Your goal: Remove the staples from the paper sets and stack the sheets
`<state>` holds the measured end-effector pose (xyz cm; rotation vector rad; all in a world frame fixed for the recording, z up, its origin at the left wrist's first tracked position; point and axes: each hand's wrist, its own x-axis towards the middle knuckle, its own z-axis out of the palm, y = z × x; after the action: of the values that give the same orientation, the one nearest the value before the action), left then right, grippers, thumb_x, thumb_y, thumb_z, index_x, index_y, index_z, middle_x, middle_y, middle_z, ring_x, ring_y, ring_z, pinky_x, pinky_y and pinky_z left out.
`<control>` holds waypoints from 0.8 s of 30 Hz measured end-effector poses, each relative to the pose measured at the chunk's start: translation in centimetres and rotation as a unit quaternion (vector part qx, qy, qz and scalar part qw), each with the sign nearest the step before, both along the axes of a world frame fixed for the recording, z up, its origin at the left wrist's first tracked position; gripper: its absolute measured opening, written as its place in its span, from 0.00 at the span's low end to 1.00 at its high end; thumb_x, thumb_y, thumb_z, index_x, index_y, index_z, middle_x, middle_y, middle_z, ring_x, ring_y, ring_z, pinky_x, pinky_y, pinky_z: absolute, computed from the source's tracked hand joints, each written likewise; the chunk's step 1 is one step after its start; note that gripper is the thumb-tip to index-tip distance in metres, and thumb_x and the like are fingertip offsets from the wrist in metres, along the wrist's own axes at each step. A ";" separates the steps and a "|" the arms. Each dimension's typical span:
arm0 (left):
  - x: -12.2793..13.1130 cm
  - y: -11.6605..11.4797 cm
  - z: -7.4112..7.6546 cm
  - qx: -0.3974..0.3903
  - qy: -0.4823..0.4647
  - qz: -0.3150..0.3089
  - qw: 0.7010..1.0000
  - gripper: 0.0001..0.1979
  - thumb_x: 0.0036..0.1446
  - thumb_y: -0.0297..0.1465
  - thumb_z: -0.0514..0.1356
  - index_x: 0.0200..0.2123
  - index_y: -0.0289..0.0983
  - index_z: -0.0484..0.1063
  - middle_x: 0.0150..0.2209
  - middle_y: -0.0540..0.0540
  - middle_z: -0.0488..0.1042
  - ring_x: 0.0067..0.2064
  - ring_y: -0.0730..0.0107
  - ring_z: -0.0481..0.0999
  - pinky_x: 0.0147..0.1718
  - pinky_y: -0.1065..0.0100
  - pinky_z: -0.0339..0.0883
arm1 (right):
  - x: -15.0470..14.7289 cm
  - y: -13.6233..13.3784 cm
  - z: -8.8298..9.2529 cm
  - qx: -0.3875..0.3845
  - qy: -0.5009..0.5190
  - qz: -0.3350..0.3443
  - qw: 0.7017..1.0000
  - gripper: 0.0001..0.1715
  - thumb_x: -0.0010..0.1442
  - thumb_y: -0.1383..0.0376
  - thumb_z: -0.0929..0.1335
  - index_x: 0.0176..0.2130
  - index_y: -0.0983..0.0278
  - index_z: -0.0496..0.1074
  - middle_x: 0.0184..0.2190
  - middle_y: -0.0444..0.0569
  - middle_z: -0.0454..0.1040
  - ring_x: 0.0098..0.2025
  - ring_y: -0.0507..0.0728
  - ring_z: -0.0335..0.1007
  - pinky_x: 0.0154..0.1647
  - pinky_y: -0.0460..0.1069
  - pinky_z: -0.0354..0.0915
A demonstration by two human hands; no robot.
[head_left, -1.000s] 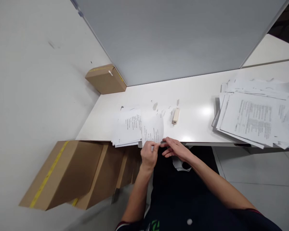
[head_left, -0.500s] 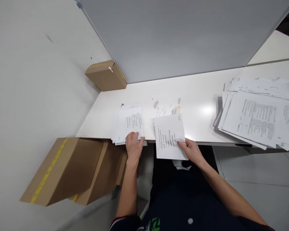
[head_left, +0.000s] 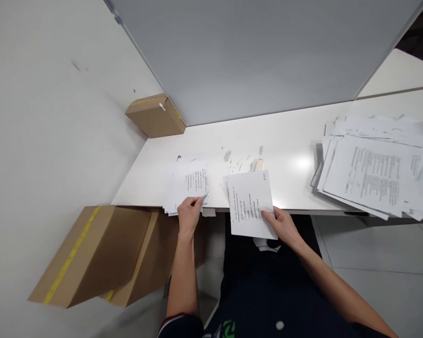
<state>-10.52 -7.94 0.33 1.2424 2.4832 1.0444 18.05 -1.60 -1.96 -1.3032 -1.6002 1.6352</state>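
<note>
My left hand [head_left: 189,216] is closed in a pinch at the near right corner of a small stack of printed paper [head_left: 188,183]. The top sheet's corner curls up at the fingertips. My right hand [head_left: 282,226] grips a printed sheet [head_left: 251,204] by its right edge, thumb on top and fingers hidden beneath. This sheet overhangs the table's front edge, tilted slightly; whether it is one sheet or several, I cannot tell. Just behind it lies a small cream-coloured block [head_left: 259,164], partly covered by the sheet.
A large untidy pile of printed papers [head_left: 377,173] lies on the right of the white table [head_left: 289,136]. A cardboard box [head_left: 157,117] stands at the back left corner. More cardboard boxes [head_left: 102,253] are below at the left. A grey panel [head_left: 261,56] borders the back.
My left hand has gone from spread fingers on the stack to a pinch at its corner, lifting the sheet's corner a little. The right hand keeps its hold.
</note>
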 end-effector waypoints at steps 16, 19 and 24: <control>10.9 -1.2 1.3 0.160 0.002 -0.212 0.964 0.03 0.52 0.29 0.58 0.29 0.38 0.72 0.32 0.47 0.75 0.37 0.70 0.74 0.39 0.67 0.69 | -0.9 0.0 -0.4 -0.034 0.043 0.000 0.999 0.24 0.56 0.51 0.61 0.37 0.68 0.72 0.32 0.51 0.76 0.34 0.60 0.71 0.31 0.51 0.67; 13.5 -1.3 -0.2 0.151 -0.012 -0.242 0.958 0.03 0.53 0.28 0.57 0.28 0.39 0.71 0.30 0.47 0.74 0.36 0.71 0.74 0.36 0.68 0.69 | -1.2 -0.1 -0.5 -0.051 0.050 -0.021 0.997 0.28 0.56 0.48 0.59 0.34 0.69 0.72 0.28 0.51 0.75 0.31 0.60 0.70 0.29 0.51 0.66; 14.9 -1.7 -1.8 0.144 -0.025 -0.322 0.936 0.01 0.53 0.28 0.58 0.30 0.38 0.69 0.32 0.46 0.73 0.38 0.69 0.72 0.38 0.67 0.68 | -1.5 -0.1 -0.7 -0.049 0.098 -0.025 0.994 0.23 0.54 0.52 0.63 0.38 0.68 0.71 0.35 0.53 0.76 0.37 0.60 0.70 0.37 0.52 0.66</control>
<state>4.38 -9.67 -1.48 1.8969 1.6990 1.2318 16.58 -1.69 -2.64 -1.1798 -1.3776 1.7710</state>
